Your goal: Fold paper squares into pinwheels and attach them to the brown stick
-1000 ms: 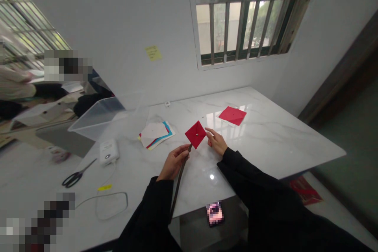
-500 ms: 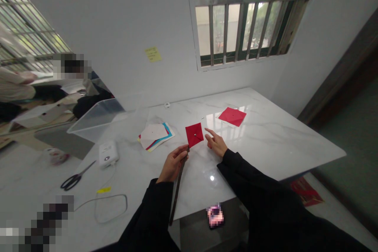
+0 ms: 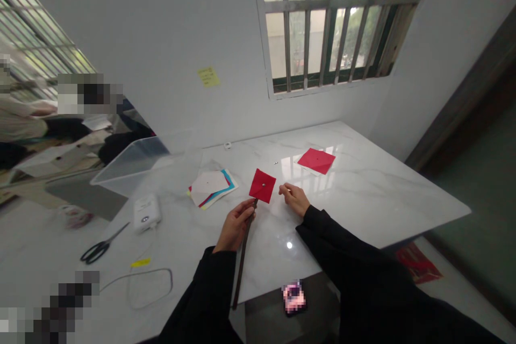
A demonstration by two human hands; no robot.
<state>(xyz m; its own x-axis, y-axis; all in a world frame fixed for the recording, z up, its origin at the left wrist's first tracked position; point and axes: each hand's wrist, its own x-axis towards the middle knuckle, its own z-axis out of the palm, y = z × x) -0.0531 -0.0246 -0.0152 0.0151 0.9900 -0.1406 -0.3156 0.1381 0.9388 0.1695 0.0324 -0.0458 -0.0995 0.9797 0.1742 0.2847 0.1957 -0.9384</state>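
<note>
Head view: left hand (image 3: 234,224) clamped on brown stick (image 3: 241,274), just short of the red square (image 3: 261,188) at its far end. Right hand (image 3: 295,200) just right of that square, apart from it, fingers curled; can't tell if they meet. On the tabletop (image 3: 363,193): paper stack (image 3: 208,187) beyond left hand, red sheet (image 3: 317,160) beyond right hand.
</note>
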